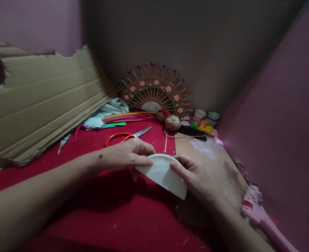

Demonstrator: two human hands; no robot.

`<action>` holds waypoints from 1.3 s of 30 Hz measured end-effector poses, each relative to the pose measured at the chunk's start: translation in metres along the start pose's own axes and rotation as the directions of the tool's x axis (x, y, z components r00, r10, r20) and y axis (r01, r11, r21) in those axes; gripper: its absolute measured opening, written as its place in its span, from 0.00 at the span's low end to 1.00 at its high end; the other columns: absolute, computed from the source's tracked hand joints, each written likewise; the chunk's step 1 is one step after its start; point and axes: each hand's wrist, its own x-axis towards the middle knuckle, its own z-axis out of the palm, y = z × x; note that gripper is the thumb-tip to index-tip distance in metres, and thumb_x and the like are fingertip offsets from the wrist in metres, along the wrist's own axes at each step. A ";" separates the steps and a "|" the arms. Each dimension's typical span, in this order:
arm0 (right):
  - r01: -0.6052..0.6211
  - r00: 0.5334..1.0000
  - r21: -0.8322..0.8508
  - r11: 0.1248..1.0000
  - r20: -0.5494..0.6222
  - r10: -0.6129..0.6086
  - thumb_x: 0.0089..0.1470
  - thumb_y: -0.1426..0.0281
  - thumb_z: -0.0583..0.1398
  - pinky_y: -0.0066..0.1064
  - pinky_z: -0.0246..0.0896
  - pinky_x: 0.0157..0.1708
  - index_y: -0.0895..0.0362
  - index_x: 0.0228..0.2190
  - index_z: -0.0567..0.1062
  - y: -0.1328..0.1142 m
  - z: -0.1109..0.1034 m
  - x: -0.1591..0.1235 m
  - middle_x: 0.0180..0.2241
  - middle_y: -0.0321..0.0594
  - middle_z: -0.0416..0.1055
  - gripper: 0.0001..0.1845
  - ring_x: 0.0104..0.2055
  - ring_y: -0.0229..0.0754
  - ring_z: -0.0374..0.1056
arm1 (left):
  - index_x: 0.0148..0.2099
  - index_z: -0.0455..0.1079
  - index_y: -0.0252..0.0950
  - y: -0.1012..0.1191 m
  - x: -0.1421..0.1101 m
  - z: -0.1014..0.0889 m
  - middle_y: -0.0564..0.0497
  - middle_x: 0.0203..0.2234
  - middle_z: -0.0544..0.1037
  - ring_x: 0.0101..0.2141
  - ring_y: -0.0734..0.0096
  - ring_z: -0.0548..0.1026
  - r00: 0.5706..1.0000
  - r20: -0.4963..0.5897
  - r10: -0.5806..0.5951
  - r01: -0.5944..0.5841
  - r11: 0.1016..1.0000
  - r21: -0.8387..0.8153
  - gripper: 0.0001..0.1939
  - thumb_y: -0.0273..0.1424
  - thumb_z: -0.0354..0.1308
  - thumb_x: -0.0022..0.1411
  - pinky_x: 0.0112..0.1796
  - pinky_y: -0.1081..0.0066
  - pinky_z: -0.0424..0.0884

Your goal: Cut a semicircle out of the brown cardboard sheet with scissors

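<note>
A white half-round paper plate (162, 175) with a ridged rim is held above the red cloth, its straight edge facing me and sloping down to the right. My left hand (136, 155) pinches its left end, thumb on the near face. At the upper right of the plate, my right hand (190, 171) grips the curved rim between thumb and fingers. The fingertips behind the plate are hidden. Just beyond my left hand lie scissors (121, 136) with red-orange handles, their blades pointing away to the right.
A pink glue gun (259, 213) lies on the right, beside a stained board (209, 154). Twine balls (172, 123) and pink and yellow strips (130, 117) sit further back. A flower-decorated stick fan (154, 87) stands against the wall. Corrugated cardboard (44, 98) leans at left.
</note>
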 end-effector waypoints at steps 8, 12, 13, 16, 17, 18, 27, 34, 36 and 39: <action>-0.207 0.940 0.026 0.978 0.284 0.191 0.43 0.52 0.66 0.22 0.51 0.19 0.59 0.32 0.77 -0.009 -0.001 -0.008 0.21 0.34 0.68 0.23 0.21 0.31 0.60 | 0.32 0.68 0.34 0.002 -0.003 0.014 0.57 0.20 0.69 0.18 0.77 0.70 0.985 0.172 -0.027 0.041 0.996 -0.077 0.04 0.30 0.57 0.56 0.15 0.80 0.65; -0.386 0.824 0.077 0.919 0.477 0.306 0.40 0.52 0.67 0.21 0.53 0.19 0.62 0.31 0.78 -0.011 -0.006 -0.009 0.21 0.35 0.70 0.25 0.20 0.31 0.62 | 0.33 0.67 0.34 0.002 -0.006 0.019 0.56 0.21 0.70 0.18 0.76 0.71 0.971 0.239 -0.021 0.048 0.993 -0.106 0.04 0.30 0.56 0.57 0.14 0.80 0.63; -0.398 0.804 0.063 0.915 0.504 0.315 0.41 0.53 0.67 0.21 0.54 0.19 0.62 0.30 0.78 -0.011 -0.007 -0.009 0.21 0.36 0.71 0.24 0.20 0.31 0.63 | 0.33 0.67 0.34 0.002 -0.007 0.020 0.56 0.21 0.71 0.18 0.76 0.71 0.969 0.248 -0.022 0.048 0.994 -0.099 0.04 0.30 0.56 0.58 0.14 0.80 0.63; -0.388 0.796 0.051 0.920 0.521 0.307 0.45 0.55 0.66 0.21 0.55 0.20 0.62 0.30 0.78 -0.010 -0.008 -0.009 0.21 0.35 0.71 0.22 0.19 0.30 0.62 | 0.35 0.68 0.34 0.001 -0.007 0.020 0.56 0.22 0.71 0.17 0.78 0.71 0.969 0.247 -0.022 0.046 0.995 -0.093 0.04 0.30 0.56 0.59 0.14 0.81 0.62; -0.379 0.806 0.061 0.923 0.512 0.297 0.46 0.55 0.66 0.21 0.54 0.19 0.62 0.31 0.78 -0.009 -0.009 -0.009 0.20 0.35 0.70 0.21 0.19 0.30 0.62 | 0.36 0.68 0.34 0.001 -0.007 0.020 0.56 0.22 0.72 0.17 0.78 0.71 0.973 0.231 -0.016 0.040 0.994 -0.102 0.04 0.30 0.56 0.59 0.14 0.81 0.63; -0.368 0.818 0.082 0.926 0.501 0.281 0.46 0.55 0.65 0.21 0.53 0.19 0.62 0.30 0.78 -0.007 -0.009 -0.009 0.20 0.35 0.70 0.21 0.19 0.30 0.62 | 0.36 0.68 0.33 0.002 -0.007 0.020 0.56 0.23 0.72 0.17 0.79 0.71 0.978 0.209 -0.005 0.031 0.993 -0.118 0.05 0.30 0.56 0.59 0.15 0.81 0.64; -0.244 0.945 0.255 0.935 0.279 0.171 0.45 0.50 0.64 0.22 0.53 0.19 0.62 0.35 0.77 0.006 -0.007 -0.011 0.21 0.37 0.69 0.27 0.20 0.31 0.62 | 0.48 0.70 0.36 0.009 -0.008 0.018 0.53 0.31 0.76 0.27 0.76 0.73 0.988 0.135 0.070 -0.031 0.962 -0.271 0.20 0.26 0.66 0.51 0.28 0.75 0.73; -0.048 0.973 -0.022 0.999 0.227 0.051 0.52 0.49 0.59 0.24 0.51 0.21 0.60 0.39 0.78 -0.011 -0.011 -0.015 0.22 0.36 0.66 0.27 0.23 0.33 0.57 | 0.37 0.76 0.32 0.002 -0.005 0.019 0.58 0.18 0.66 0.19 0.82 0.60 0.994 -0.042 0.103 -0.109 0.972 -0.206 0.15 0.39 0.65 0.53 0.20 0.79 0.58; -0.009 0.975 -0.072 0.997 0.220 0.025 0.53 0.49 0.58 0.25 0.51 0.21 0.60 0.39 0.79 -0.015 -0.012 -0.017 0.21 0.36 0.65 0.27 0.23 0.34 0.57 | 0.34 0.76 0.32 0.002 -0.005 0.020 0.58 0.17 0.64 0.18 0.82 0.59 0.990 -0.059 0.124 -0.134 0.967 -0.217 0.14 0.39 0.64 0.54 0.20 0.79 0.56; 0.006 0.978 -0.065 0.998 0.207 0.008 0.52 0.50 0.58 0.26 0.52 0.21 0.60 0.38 0.79 -0.016 -0.011 -0.018 0.20 0.37 0.66 0.27 0.23 0.35 0.58 | 0.29 0.73 0.32 0.003 -0.006 0.021 0.59 0.15 0.63 0.17 0.83 0.58 0.989 -0.048 0.140 -0.148 0.961 -0.235 0.13 0.38 0.62 0.56 0.19 0.78 0.53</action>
